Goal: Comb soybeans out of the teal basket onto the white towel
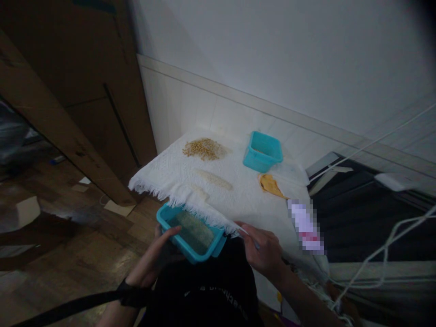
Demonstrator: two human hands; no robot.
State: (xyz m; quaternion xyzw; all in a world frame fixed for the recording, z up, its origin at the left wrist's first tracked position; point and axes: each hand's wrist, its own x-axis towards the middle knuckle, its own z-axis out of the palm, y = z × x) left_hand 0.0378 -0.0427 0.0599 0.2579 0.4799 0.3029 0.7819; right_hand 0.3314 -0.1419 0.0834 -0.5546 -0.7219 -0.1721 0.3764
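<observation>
Head view: L hand [155, 260] fingers clasp teal tub [190, 235], held under near fringe of white cloth [238, 200]. R hand [265, 250] fingers pinch thin tool [251, 240] at cloth edge. Prob. mid-collecting; next calls for tub snug below edge.

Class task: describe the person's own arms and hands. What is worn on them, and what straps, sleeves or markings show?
Both hands are bare, with no gloves or rings showing. The left hand has a black wrist band, and a black strap runs from it to the lower left. The right hand and right forearm show no sleeve, watch or marking.
</observation>
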